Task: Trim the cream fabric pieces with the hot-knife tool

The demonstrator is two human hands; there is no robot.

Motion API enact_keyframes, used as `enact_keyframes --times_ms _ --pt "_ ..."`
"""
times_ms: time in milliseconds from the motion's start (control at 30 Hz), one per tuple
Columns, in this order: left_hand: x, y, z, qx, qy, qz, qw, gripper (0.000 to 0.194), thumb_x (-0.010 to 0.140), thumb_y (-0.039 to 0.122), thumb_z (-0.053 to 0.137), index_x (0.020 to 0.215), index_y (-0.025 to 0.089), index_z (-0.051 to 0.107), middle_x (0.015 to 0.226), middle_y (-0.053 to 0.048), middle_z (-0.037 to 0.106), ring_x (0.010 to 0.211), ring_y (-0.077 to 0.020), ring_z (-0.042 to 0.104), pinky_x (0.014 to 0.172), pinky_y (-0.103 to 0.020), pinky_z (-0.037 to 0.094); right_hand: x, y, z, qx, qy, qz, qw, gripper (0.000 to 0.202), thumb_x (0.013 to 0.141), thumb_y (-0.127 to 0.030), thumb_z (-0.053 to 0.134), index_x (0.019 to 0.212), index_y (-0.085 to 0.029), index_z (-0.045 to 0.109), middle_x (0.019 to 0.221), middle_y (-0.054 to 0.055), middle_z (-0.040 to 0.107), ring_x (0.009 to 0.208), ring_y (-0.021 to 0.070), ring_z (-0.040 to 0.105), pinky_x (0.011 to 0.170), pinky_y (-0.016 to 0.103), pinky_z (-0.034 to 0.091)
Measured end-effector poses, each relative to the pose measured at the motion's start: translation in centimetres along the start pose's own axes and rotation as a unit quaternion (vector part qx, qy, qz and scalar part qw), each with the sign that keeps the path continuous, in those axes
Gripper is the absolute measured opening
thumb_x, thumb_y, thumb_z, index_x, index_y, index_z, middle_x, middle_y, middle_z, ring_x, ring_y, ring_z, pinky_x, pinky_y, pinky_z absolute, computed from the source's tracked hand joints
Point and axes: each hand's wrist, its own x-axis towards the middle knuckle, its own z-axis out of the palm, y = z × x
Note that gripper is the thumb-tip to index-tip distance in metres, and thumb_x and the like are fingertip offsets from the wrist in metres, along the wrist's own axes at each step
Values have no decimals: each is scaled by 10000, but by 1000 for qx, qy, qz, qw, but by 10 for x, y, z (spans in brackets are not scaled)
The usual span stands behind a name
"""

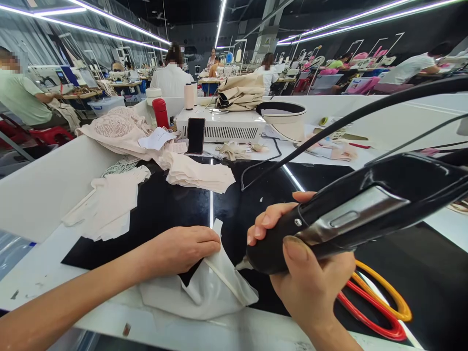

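Note:
My left hand (183,249) pinches the upper edge of a pale, thin fabric piece (204,292) at the front of the black work surface (175,209). A raised seam or folded strip runs along the cloth. My right hand (310,273) is wrapped round a black corded handheld tool (351,214) with a metal lever on its side. The tool's small pointed metal tip (244,264) is close beside the fabric's right edge; whether it touches cannot be told. Orange and red loop-shaped handles (387,297) lie by my right wrist, partly hidden behind it.
A stack of pale fabric pieces (199,173) and another loose pile (109,202) lie beyond my left hand. Behind stand a phone (196,136), a white machine box (226,129), a red bottle (160,113) and a visor (283,119). A black cable (329,126) arches over the right side.

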Motion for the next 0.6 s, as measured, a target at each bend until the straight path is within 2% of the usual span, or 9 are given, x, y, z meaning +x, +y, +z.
enact_keyframes --times_ms 100,200,300,367,600 --pt "0 6 -6 33 -19 6 999 358 1029 -11 555 1318 164 674 1343 -105 747 1178 -216 766 981 -289 645 0 0 1 -9 -1 -4 1000 440 888 -456 960 1205 -299 698 829 -11 755 565 188 672 470 324 579" --pt "0 12 -11 63 -37 6 997 351 1105 123 603 1433 238 658 1386 -107 704 1117 -215 760 900 -288 642 0 1 1 -14 -2 -7 1000 434 897 -455 953 1209 -298 696 834 -9 762 562 191 675 468 329 585" --pt "-1 16 -11 68 -34 13 997 318 1155 315 639 1471 284 653 1382 -121 674 1091 -229 742 931 -318 636 0 1 1 -15 -2 -11 1000 431 898 -453 957 1205 -293 700 834 -8 762 568 190 678 475 330 590" --pt "-2 18 -10 66 -30 17 997 317 1156 388 658 1456 287 660 1379 -130 660 1105 -242 733 970 -342 634 0 1 1 -15 -3 -12 1000 434 896 -451 961 1204 -293 700 831 -9 759 567 189 675 476 330 589" --pt "-5 20 -5 54 -37 -2 998 324 1142 409 693 1447 307 655 1416 -130 645 1096 -247 727 964 -357 643 1 1 1 -7 7 5 1000 441 882 -449 975 1206 -297 718 836 -12 761 582 188 686 492 327 603"
